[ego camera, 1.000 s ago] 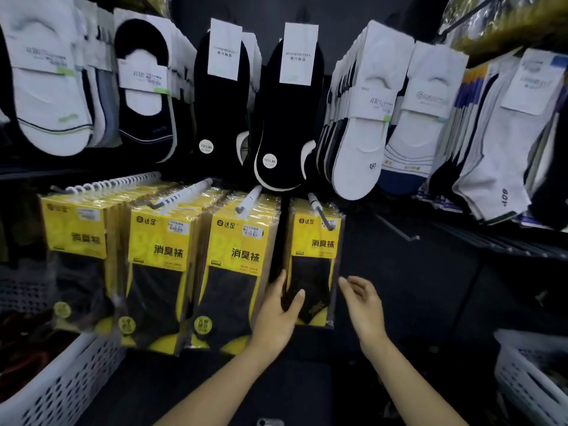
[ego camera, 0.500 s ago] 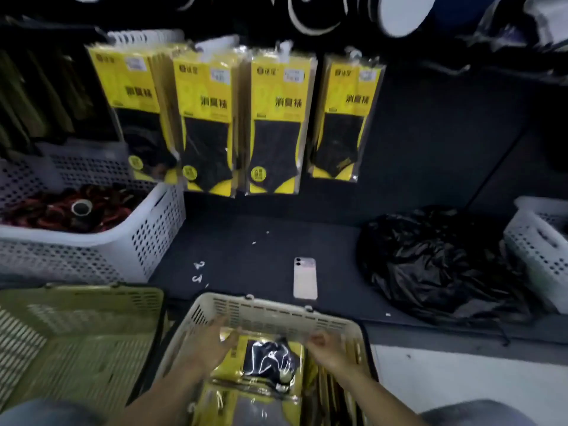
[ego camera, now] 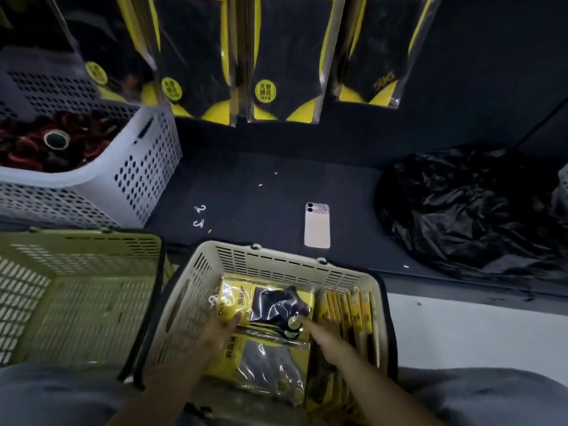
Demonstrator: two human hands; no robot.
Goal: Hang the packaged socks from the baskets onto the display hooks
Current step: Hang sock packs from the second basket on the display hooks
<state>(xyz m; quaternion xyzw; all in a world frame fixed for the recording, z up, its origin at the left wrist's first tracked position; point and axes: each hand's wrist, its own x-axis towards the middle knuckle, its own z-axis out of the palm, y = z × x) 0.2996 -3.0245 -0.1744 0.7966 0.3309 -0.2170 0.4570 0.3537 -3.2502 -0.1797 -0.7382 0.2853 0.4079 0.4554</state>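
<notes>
Below, right hand (ego camera: 325,333) straight-fingered on sock pack (ego camera: 276,302); left hand (ego camera: 216,332), hold unclear; hanging label (ego camera: 265,91) "无骨缝合".

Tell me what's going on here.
A person is restocking socks. The left hand and right hand are both inside the cream basket, touching the top pack; whether either grips it is unclear. Other hanging packs are already on display above, and a phone lies nearby.
</notes>
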